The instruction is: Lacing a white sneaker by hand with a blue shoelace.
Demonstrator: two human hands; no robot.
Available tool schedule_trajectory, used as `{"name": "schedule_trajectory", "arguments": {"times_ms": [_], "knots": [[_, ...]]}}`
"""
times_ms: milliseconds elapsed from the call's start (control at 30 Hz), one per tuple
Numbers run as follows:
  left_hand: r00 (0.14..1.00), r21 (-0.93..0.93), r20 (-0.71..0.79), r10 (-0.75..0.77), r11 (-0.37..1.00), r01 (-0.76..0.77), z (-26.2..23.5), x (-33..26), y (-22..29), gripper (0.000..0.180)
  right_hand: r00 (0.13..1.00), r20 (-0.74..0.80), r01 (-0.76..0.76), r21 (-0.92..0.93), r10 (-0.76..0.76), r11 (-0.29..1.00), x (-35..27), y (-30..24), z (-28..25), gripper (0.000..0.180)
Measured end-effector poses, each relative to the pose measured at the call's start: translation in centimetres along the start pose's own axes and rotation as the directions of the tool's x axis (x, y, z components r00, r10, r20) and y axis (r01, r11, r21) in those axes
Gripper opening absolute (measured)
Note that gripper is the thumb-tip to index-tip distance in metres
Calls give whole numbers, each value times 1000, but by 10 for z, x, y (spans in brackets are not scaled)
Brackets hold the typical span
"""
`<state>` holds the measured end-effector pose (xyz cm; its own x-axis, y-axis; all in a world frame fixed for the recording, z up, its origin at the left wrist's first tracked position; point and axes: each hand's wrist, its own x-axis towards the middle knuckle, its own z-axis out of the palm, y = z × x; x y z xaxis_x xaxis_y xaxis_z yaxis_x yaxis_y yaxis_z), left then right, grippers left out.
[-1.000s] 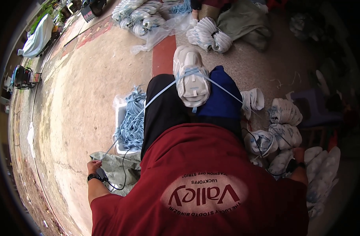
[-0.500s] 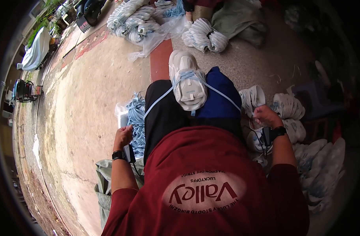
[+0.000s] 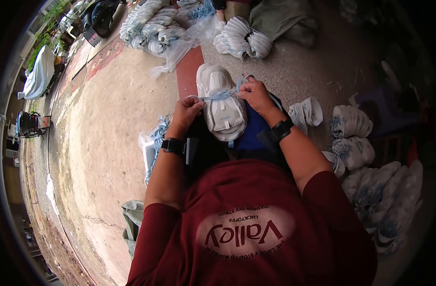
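Your left hand point(image 3: 188, 112) and right hand point(image 3: 257, 97) pinch a light-blue shoelace point(image 3: 219, 96) across the white sneaker upper point(image 3: 225, 117) between them; nested uppers point(image 3: 352, 122) lie to your right, and loose blue laces point(image 3: 159, 137) to your left.

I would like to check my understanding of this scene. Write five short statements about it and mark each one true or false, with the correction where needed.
1. The left hand and the right hand both pinch a light-blue lace. True.
2. The pale shoe stands on the floor beside the person. False: the pale shoe is in front of the person, at the knees.
3. A black band is worn on each wrist. True.
4. The pile of blue laces is on the person's right. False: it is on the person's left.
5. The person's shirt is green. False: it is dark red.
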<state>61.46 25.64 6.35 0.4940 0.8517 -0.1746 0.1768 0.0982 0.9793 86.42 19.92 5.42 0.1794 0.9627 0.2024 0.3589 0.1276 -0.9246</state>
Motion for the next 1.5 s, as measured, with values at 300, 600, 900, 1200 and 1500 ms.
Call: {"name": "schedule_trajectory", "arguments": {"times_ms": [300, 600, 900, 1200, 1500], "knots": [[997, 31, -47, 60, 998, -59, 6, -3, -2, 12, 976, -210, 40, -64, -53, 997, -7, 5, 23, 10], [990, 86, -106, 94, 993, -85, 9, -6, -8, 13, 960, -126, 173, -441, -252, 881, -11, -19, 30, 16], [971, 129, -170, 166, 981, -145, 48, -19, 20, 14, 977, -84, 111, -579, -195, 808, -23, -28, 31, 15], [916, 695, -11, 401, 661, -281, 79, 6, 36, 15, 969, 124, 245, -409, -212, 879, -19, -19, 15, 10], [886, 931, 113, 449, 262, -252, 98, 9, 42, 12, 958, -2, 275, -265, -285, 924, -22, -13, 19, 9]]}}
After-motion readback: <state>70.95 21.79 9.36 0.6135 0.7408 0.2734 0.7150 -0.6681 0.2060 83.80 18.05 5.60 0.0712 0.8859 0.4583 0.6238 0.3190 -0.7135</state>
